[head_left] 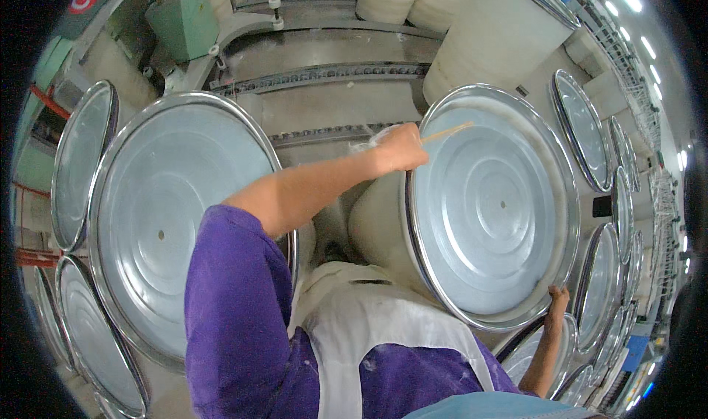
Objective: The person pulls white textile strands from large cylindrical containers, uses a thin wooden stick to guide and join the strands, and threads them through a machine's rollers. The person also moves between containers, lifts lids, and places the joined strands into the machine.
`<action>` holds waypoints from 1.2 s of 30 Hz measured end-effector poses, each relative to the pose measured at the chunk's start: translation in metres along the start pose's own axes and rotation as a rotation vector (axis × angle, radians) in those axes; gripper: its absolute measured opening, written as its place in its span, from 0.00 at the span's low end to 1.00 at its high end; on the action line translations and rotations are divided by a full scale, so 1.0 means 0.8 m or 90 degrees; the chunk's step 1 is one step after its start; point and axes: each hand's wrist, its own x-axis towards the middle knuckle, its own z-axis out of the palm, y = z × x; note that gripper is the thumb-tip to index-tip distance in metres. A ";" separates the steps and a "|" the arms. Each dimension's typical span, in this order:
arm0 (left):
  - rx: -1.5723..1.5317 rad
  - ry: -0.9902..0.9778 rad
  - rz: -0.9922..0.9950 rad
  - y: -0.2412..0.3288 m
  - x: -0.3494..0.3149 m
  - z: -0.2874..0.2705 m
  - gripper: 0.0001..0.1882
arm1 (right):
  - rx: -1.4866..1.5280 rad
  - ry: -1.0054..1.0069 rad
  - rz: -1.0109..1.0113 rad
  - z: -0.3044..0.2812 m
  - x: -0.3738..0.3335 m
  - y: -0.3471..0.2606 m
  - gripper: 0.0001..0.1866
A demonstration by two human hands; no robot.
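Observation:
My left hand [402, 148] is closed in a fist at the left edge of a large round can [490, 205]. A thin light-coloured stick [448, 131] sticks out of it over the can, and a wisp of white fluff [376, 137] shows on its other side. The can has a shiny metal rim and a pale blue ringed disc inside with a small hole in the middle. At the can's near right, my right hand [558, 299] is closed on the metal rim. A second can [162, 227] of the same kind stands to the left, under my bent left arm.
More round cans crowd both sides, among them one at far left [82, 165] and one at right [581, 131]. Tall cream cans [490, 39] stand behind. A dark chain track [339, 72] crosses the floor ahead, near a green machine part [184, 21].

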 end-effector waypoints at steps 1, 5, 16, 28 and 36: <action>-0.008 0.009 -0.006 -0.001 -0.007 -0.001 0.15 | -0.032 0.023 0.013 0.001 -0.003 -0.004 0.12; -0.047 0.060 -0.019 0.000 -0.043 -0.016 0.18 | 0.115 0.008 -0.046 0.002 -0.015 -0.012 0.10; -0.335 0.237 0.148 0.051 -0.161 -0.164 0.22 | 0.015 0.093 -0.178 -0.145 0.104 -0.110 0.23; -0.249 0.467 0.233 0.030 -0.153 -0.259 0.17 | 0.337 0.052 -0.234 0.052 0.065 -0.373 0.28; -0.101 0.581 0.080 -0.023 0.086 -0.370 0.17 | 0.450 -0.094 -0.185 0.239 0.217 -0.524 0.32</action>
